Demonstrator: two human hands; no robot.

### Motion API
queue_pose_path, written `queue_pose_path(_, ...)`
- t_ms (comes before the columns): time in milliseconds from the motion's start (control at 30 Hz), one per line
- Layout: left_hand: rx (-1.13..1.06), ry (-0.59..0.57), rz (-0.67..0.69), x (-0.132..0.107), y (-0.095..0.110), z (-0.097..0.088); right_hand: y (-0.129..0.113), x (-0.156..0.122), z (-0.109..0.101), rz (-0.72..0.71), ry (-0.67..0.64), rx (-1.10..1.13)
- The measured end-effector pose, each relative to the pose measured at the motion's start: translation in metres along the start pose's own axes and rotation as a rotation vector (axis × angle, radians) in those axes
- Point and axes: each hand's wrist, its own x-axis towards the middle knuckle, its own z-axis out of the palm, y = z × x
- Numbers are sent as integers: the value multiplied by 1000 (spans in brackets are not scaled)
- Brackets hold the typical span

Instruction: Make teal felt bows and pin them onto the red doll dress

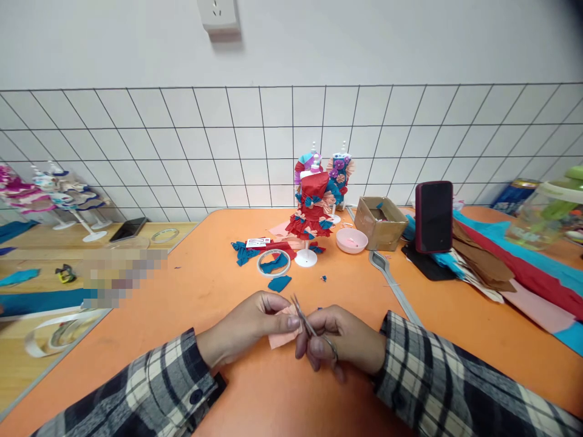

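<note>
Between the thumb and fingers of my left hand (248,325) is a small piece of peach crepe paper (279,340). My right hand (341,337) grips a small pair of metal scissors (306,320), its blades pointing up and left, right beside the paper's edge. Whether the blades touch the paper I cannot tell. Beyond my hands lie a teal paper scrap (279,283) and a roll of clear tape (274,263). A small dress form (312,212) in a red ruffled paper dress with teal and peach bows stands on a white base.
Behind it stand more dressed forms (340,173). A pink bowl (352,241), a cardboard box (381,222) and an upright phone (434,216) are to the right, with coloured paper strips (523,267) beyond. At left, another table holds paper dresses (73,191) and a phone (128,229).
</note>
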Motion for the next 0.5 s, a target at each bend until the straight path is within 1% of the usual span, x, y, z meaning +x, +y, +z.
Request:
queue_pose_path(133,-100,136,43,3,-2,3,2,7,-7,-176,446,-231)
queue_pose_path(167,-119,144,44,3,-2,4,3,8,-8,-195,523,-264)
queue_pose_path(200,-131,134,46,4,-2,5,5,10,-8,-199,569,-274)
queue_pose_path(267,-134,96,53,4,-3,8,7,12,-7,-204,613,-234)
queue_pose_path(333,-115,83,52,4,-4,10,5,12,-4,-201,612,-164)
queue_pose_path(433,-85,146,47,6,-7,9,0,11,-5,-148,581,-83)
queue_pose_path(500,-89,225,62,7,-10,7,-1,12,-13,-128,611,-97)
